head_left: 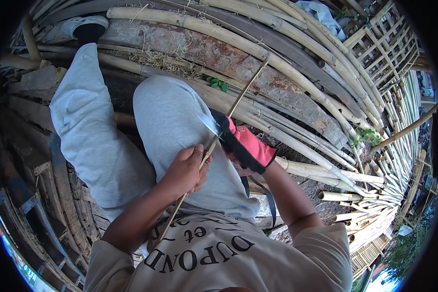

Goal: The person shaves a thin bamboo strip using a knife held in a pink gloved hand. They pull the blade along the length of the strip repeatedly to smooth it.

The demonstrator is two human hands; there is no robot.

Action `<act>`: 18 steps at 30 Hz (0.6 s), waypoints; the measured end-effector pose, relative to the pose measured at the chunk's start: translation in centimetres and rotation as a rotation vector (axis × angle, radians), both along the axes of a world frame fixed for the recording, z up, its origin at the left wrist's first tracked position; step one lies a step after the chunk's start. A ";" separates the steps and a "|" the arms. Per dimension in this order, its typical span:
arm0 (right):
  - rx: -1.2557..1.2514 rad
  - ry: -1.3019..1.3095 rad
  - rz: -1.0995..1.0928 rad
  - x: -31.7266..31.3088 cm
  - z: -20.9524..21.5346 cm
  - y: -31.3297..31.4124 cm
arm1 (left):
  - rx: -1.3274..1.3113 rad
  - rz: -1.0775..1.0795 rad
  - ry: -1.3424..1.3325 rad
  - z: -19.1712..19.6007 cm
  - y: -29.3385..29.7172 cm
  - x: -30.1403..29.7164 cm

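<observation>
A long, thin bamboo strip (248,83) runs slantwise across my lap, from beside my shirt up past my right knee. My bare left hand (186,170) is closed around its lower part, thumb on top. Just above, my right hand (248,146), in a pink and black glove, is closed on a knife (209,124). The pale blade points up and left over my grey trousers, and its handle is hidden in the glove. The strip passes right by the blade and the gloved fingers; whether the edge touches it I cannot tell.
Bamboo poles (297,73) lie in long rows ahead and to the right, with a weathered plank (190,46) among them. A woven bamboo lattice (387,41) stands at the far right. Dark boards (58,194) are stacked at the left. Dry shavings (155,63) lie beyond my knees.
</observation>
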State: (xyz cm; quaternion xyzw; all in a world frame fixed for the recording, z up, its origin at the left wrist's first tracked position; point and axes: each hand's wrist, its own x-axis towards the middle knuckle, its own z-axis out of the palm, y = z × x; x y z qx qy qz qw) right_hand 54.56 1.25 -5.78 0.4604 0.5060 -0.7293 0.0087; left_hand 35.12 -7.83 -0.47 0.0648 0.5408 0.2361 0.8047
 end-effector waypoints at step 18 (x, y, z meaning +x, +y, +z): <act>-0.354 0.054 -0.192 0.4 0.7 -0.7 | -0.002 0.016 0.063 -0.2 0.1 0.7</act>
